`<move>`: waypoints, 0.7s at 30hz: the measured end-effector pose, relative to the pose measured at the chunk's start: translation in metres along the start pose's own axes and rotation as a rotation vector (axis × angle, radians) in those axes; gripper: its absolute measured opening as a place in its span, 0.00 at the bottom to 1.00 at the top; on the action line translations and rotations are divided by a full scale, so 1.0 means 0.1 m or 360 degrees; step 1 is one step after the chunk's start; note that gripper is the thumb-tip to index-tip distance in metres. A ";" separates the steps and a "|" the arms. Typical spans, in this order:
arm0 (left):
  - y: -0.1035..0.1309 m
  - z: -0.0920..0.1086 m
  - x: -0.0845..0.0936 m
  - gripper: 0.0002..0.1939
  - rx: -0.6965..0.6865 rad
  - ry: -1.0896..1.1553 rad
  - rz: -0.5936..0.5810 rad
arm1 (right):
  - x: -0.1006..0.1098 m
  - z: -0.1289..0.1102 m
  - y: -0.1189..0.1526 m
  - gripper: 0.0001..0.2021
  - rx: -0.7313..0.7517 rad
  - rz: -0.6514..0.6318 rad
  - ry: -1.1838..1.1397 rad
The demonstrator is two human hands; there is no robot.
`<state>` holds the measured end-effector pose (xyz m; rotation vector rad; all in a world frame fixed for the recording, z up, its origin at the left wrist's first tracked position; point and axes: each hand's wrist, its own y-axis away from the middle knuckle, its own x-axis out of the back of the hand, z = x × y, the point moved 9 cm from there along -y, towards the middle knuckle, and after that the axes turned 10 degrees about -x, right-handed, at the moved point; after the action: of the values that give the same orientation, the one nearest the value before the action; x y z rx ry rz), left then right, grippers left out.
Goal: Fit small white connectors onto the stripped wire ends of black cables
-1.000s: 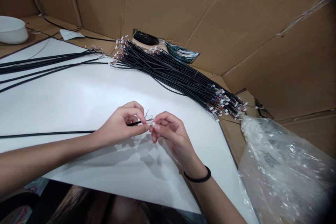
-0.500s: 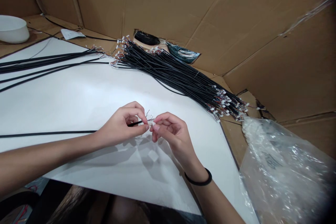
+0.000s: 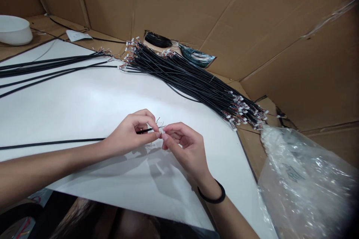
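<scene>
My left hand (image 3: pixel 134 130) pinches a black cable (image 3: pixel 61 142) close to its stripped end, thumb and index finger pressed together. The cable runs off to the left edge of the view. Thin loose wires (image 3: pixel 160 123) fan out past the fingertips. Facing it, my right hand (image 3: pixel 187 145) holds a tiny white connector (image 3: pixel 163 132) between thumb and fingertips, right at the wire ends. Whether a wire sits in the connector is too small to tell.
A thick bundle of black cables (image 3: pixel 179 78) with white connectors lies across the back of the white tabletop (image 3: pixel 92 97). More cables (image 3: pixel 53 63) lie at left. A white bowl (image 3: pixel 15 31), a clear plastic bag (image 3: pixel 305 183) and cardboard walls (image 3: pixel 179 3) surround the area.
Both hands stay almost in place. The right hand has shifted very slightly right and down, its thumb and fingers still at the connector. The view has moved a little.
</scene>
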<state>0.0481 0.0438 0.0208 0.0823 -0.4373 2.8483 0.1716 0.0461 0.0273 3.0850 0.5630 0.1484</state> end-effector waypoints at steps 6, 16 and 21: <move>-0.01 -0.05 0.00 0.04 0.0070 0.0194 0.0048 | 0.03 -0.13 0.05 0.10 0.0268 0.0082 0.0199; -0.01 -0.09 0.04 0.05 0.0090 0.0209 0.0144 | 0.01 -0.19 0.09 0.15 0.0431 0.0147 0.0199; 0.00 -0.09 0.03 0.05 0.0088 0.0193 0.0119 | 0.01 -0.16 0.09 0.14 0.0415 0.0161 0.0192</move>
<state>0.0450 0.0474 0.0124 -0.0979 -0.3432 2.9189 0.1742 0.0383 0.0439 3.3785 0.4625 0.2855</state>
